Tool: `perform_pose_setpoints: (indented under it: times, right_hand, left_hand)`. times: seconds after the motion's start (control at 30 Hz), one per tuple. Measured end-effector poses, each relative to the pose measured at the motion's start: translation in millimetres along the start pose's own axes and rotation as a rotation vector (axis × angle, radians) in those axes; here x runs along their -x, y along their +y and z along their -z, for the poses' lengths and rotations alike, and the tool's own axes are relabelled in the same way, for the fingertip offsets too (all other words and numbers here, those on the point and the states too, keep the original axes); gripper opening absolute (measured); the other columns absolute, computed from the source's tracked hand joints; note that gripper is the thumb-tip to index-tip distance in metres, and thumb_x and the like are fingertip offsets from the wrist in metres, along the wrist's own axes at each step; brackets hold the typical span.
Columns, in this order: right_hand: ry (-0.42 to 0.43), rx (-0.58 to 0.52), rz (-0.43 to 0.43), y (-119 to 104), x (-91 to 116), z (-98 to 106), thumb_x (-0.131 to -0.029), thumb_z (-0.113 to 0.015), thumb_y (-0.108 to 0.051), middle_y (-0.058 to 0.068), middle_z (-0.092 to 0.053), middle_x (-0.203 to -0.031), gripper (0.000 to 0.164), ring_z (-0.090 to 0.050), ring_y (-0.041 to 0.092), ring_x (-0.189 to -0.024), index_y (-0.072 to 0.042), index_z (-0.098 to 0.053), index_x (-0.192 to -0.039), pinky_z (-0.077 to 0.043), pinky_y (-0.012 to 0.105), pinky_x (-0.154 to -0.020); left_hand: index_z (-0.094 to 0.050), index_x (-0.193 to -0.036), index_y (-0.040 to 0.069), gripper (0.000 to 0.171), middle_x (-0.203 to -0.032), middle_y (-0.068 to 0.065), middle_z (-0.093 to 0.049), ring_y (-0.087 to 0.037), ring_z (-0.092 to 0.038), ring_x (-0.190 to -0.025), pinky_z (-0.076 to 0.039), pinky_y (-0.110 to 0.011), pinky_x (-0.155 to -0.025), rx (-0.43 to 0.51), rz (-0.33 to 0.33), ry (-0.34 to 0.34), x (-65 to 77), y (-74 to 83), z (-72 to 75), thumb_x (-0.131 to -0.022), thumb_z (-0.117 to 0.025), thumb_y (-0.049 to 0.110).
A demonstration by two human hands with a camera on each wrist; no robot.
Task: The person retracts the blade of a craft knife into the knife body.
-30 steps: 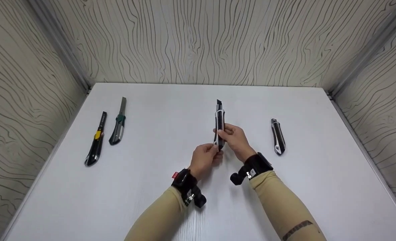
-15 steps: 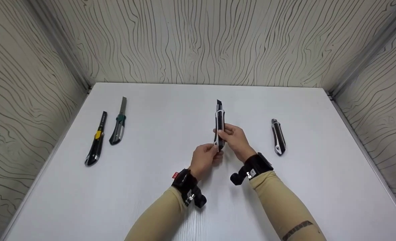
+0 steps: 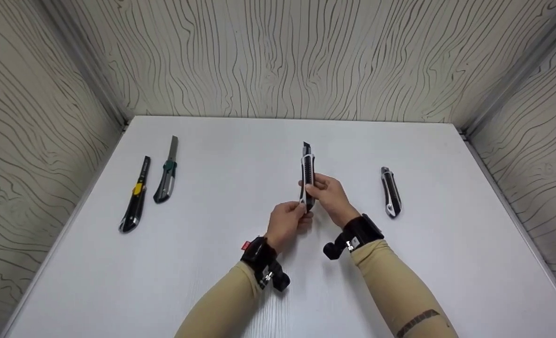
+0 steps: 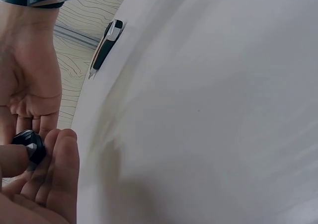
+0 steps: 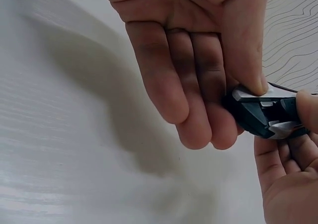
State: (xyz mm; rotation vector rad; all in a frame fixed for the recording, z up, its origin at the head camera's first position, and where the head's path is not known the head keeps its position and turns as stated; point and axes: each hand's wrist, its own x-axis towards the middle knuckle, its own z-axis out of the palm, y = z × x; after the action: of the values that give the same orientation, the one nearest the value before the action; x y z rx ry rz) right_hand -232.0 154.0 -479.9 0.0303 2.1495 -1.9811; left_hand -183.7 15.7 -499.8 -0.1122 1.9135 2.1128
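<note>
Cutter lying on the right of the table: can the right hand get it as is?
Probably not directly: the right hand is occupied, pinching another cutter, though nothing visible blocks its path to the lying cutter.

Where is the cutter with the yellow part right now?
In the head view, the yellow-marked cutter lies on the left side of the white table, just left of the green-marked cutter.

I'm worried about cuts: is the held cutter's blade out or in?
Out, a little: in the head view, the blade's dark, slanted tip shows beyond the silvery nose of the held cutter.
</note>
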Motion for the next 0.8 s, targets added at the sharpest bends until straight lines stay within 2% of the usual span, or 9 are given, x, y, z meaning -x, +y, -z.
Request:
perform_pose_setpoints:
  times: [0.13, 0.4, 0.53, 0.8]
  right_hand:
    - [-0.012, -0.002, 0.0, -1.7, 1.3, 1.1, -0.097, -0.053, -0.003, 0.02, -0.061, -0.132, 0.041, -0.059, 0.022, -0.121, 0.003, -0.049, -0.137, -0.046, 0.023, -0.093]
    - [-0.02, 0.006, -0.022, -2.8, 2.7, 1.5, -0.096, -0.053, -0.002, 0.018, -0.059, -0.135, 0.045, -0.053, 0.024, -0.129, 0.001, -0.046, -0.141, -0.036, 0.037, -0.11]
    - [-0.028, 0.01, -0.021, -2.0, 3.3, 2.0, -0.097, -0.052, -0.001, 0.019, -0.058, -0.136, 0.046, -0.051, 0.026, -0.131, 0.001, -0.045, -0.141, -0.034, 0.039, -0.113]
    - [-0.044, 0.002, -0.011, -3.7, 3.2, 3.4, -0.097, -0.053, -0.002, 0.019, -0.057, -0.137, 0.045, -0.051, 0.026, -0.131, 0.0, -0.045, -0.141, -0.034, 0.04, -0.114]
  left_hand:
    - [-0.066, -0.109, -0.009, 0.029, -0.095, -0.021, -0.072, -0.016, -0.066, -0.076, -0.057, -0.032, -0.073, 0.003, 0.004, 0.004, 1.7, 2.2, -0.8, -0.099, -0.053, 0.014]
    - [-0.065, -0.11, -0.011, 0.029, -0.097, -0.026, -0.07, -0.021, -0.069, -0.079, -0.059, -0.041, -0.08, 0.003, 0.001, 0.011, 4.6, 5.5, -1.9, -0.1, -0.051, 0.013]
    - [-0.065, -0.111, -0.011, 0.031, -0.096, -0.025, -0.071, -0.018, -0.068, -0.077, -0.059, -0.04, -0.078, -0.017, -0.008, 0.012, 3.0, 1.5, -1.9, -0.1, -0.052, 0.015]
    - [-0.067, -0.109, -0.009, 0.029, -0.095, -0.023, -0.072, -0.021, -0.07, -0.079, -0.059, -0.038, -0.077, -0.023, -0.004, 0.022, 3.5, 5.6, -1.7, -0.099, -0.053, 0.014]
